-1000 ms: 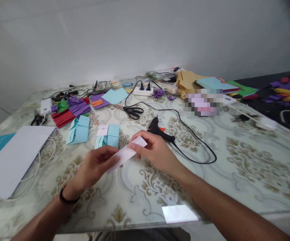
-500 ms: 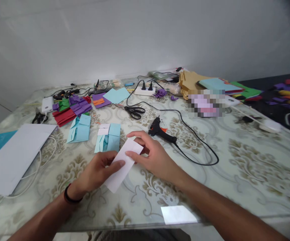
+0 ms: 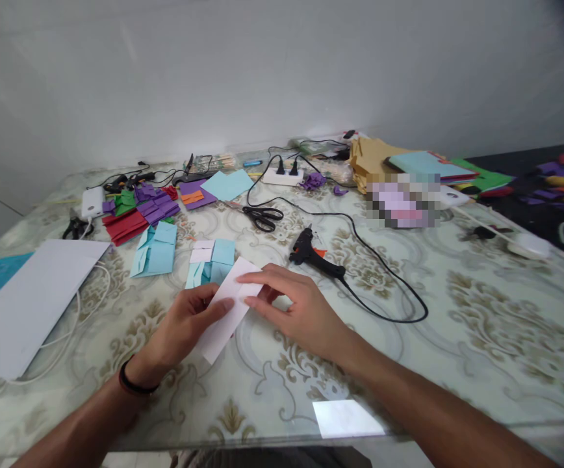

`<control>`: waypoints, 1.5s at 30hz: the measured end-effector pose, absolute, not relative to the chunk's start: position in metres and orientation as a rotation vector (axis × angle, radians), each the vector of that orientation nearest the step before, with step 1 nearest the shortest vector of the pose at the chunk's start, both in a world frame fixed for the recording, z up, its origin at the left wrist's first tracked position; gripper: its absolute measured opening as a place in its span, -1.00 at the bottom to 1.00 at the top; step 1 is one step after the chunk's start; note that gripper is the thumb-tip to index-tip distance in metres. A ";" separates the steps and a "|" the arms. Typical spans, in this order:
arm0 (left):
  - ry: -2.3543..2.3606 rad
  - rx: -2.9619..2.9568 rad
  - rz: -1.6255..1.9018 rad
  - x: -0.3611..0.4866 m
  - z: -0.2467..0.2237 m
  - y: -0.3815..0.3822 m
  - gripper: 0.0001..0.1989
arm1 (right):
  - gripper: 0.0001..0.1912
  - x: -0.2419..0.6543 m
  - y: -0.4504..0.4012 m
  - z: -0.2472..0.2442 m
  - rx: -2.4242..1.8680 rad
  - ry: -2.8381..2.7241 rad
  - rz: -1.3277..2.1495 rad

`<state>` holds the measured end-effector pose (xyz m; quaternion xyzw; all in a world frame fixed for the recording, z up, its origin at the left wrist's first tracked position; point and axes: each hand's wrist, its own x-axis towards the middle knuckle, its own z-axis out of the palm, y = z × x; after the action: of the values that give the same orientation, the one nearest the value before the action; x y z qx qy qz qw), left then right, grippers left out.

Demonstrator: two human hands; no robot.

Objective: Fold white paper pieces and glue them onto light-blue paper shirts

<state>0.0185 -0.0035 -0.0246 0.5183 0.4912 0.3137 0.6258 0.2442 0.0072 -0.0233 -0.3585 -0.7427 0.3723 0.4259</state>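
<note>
A white strip of paper [image 3: 224, 327] slants between my hands, held above the patterned tablecloth. My left hand [image 3: 192, 325] pinches its left edge, thumb on top and fingers beneath. At the right edge, my right hand [image 3: 294, 305] has its index finger and thumb on the strip near the middle; the other fingers are curled and partly hidden. Just behind the strip lies a folded light-blue paper piece [image 3: 221, 255] with a white patch, partly covered. Another folded light-blue paper piece [image 3: 160, 250] rests to its left. A black glue gun [image 3: 316, 255] lies beyond my right hand.
Black scissors [image 3: 262, 218] lie behind the glue gun, whose cord loops right. A white power strip [image 3: 282, 176] stands farther back. White sheets [image 3: 38, 299] and a white cable are at left. Red paper pieces [image 3: 125, 226] and purple ones [image 3: 158, 207] are heaped back left.
My right index finger has come down from the strip's far end onto its face, nearer the middle. The strip and my left hand have shifted slightly away and left.
</note>
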 end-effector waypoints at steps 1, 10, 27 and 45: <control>1.121 1.195 0.736 0.019 -0.024 -0.003 -0.67 | -0.78 0.244 0.007 -0.023 -0.904 -1.867 0.929; 1.014 1.215 0.719 0.023 -0.022 -0.004 -0.71 | -0.79 0.244 0.009 -0.022 -0.880 -1.788 1.075; 1.055 1.220 0.887 0.019 -0.034 0.000 -0.73 | -0.69 0.241 0.009 -0.024 -0.846 -1.875 1.047; 1.074 0.965 1.024 0.026 -0.028 0.003 -0.73 | -0.60 0.241 0.010 -0.039 -0.638 -2.141 1.059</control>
<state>0.0262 0.0027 -0.0275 0.4221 0.4696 0.4476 0.6332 0.2414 0.0104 -0.0385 -0.2438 -0.8180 0.4046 0.3282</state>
